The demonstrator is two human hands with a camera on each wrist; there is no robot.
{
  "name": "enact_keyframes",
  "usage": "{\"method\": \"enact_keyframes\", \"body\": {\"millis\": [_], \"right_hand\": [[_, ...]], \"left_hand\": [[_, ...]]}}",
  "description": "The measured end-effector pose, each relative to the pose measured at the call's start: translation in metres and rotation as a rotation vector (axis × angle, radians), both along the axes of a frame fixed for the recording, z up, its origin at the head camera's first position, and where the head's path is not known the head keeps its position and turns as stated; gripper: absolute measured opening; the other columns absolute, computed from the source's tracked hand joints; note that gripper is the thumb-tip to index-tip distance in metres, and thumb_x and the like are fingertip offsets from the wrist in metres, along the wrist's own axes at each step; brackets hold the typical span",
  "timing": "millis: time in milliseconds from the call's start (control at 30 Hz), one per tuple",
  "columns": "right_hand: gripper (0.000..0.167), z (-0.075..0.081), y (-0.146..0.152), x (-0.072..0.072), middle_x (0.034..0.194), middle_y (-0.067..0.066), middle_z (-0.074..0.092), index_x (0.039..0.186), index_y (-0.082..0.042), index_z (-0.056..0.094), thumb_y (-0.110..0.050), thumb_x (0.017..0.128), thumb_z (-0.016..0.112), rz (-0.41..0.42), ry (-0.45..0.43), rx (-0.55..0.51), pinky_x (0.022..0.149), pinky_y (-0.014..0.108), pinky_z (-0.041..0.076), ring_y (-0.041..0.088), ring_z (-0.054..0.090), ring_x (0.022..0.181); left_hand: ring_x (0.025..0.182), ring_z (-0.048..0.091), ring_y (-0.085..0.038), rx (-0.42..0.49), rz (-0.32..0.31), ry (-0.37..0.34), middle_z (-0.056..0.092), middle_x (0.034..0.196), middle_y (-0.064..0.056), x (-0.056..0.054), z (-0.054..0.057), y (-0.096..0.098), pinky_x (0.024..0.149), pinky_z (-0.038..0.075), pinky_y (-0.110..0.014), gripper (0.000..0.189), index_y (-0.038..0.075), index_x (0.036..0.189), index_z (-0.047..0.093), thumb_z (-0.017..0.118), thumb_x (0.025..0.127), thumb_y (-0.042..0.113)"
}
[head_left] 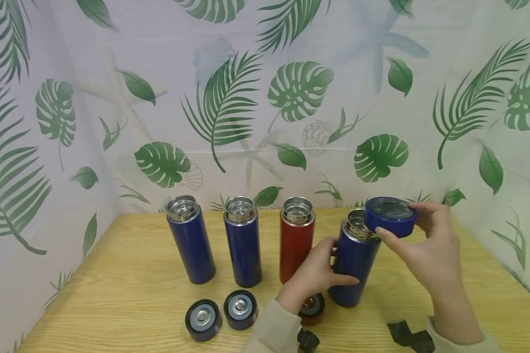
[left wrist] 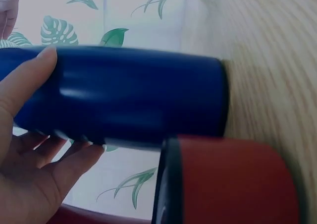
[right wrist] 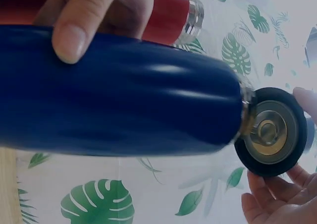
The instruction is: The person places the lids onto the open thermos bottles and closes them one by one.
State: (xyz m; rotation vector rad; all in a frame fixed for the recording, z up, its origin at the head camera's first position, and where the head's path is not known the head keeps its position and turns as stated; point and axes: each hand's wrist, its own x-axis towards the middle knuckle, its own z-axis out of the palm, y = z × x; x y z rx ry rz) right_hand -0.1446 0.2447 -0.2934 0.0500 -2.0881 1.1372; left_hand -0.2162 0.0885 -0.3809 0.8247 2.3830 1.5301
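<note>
Two uncapped blue bottles (head_left: 192, 250) and two upturned dark lids (head_left: 203, 318) sit left of the left hand (head_left: 314, 272); one red bottle (head_left: 297, 245) is just beside its fingers, one red lid (head_left: 316, 316) nearer the wrist. Those fingers grip a third blue bottle (head_left: 355, 260) — by its mouth, the right hand (head_left: 434, 250) pinches one blue lid (head_left: 390, 220). The worktop's (head_left: 490, 294) edge runs rightward of both.

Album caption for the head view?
Left hand grips a metal-necked blue cylindrical bottle; right hand holds a round blue lid.
</note>
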Motion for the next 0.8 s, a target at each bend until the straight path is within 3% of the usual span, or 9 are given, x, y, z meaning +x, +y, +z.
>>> {"method": "enact_keyframes", "body": {"millis": [100,267,500,800], "right_hand": [[0.064,-0.003,-0.001,-0.002,0.106,-0.007,0.046,0.114,0.005,0.039,0.008,0.061,0.075,0.082,0.022,0.010,0.089,0.015,0.032,-0.003,0.045,0.099],[0.064,-0.005,-0.002,-0.003,0.112,0.001,0.046,0.115,0.005,0.038,0.008,0.063,0.075,0.160,0.007,0.045,0.093,0.014,0.031,-0.001,0.043,0.107],[0.063,-0.006,-0.004,-0.003,0.112,0.013,0.049,0.114,0.007,0.039,0.006,0.062,0.076,0.175,-0.016,0.078,0.092,0.014,0.032,-0.007,0.042,0.103],[0.060,-0.003,-0.007,-0.001,0.112,0.014,0.050,0.112,0.005,0.039,-0.003,0.066,0.077,0.193,-0.063,0.116,0.090,0.013,0.033,-0.007,0.042,0.103]], "left_hand": [[0.105,0.049,-0.009,0.004,-0.049,-0.002,0.048,0.116,0.008,-0.001,0.000,-0.003,0.073,0.047,-0.022,0.068,0.016,0.122,0.041,0.079,0.065,0.020],[0.106,0.048,-0.009,0.013,-0.107,-0.012,0.048,0.118,0.008,-0.002,0.001,-0.007,0.074,0.047,-0.023,0.068,0.016,0.123,0.040,0.079,0.066,0.017],[0.106,0.048,-0.008,0.012,-0.154,-0.022,0.048,0.118,0.006,-0.003,0.003,-0.011,0.073,0.047,-0.021,0.069,0.015,0.123,0.040,0.079,0.066,0.016],[0.107,0.048,-0.009,0.015,-0.171,-0.005,0.049,0.118,0.005,-0.003,0.004,-0.011,0.074,0.047,-0.020,0.068,0.013,0.123,0.040,0.078,0.066,0.015]]}}
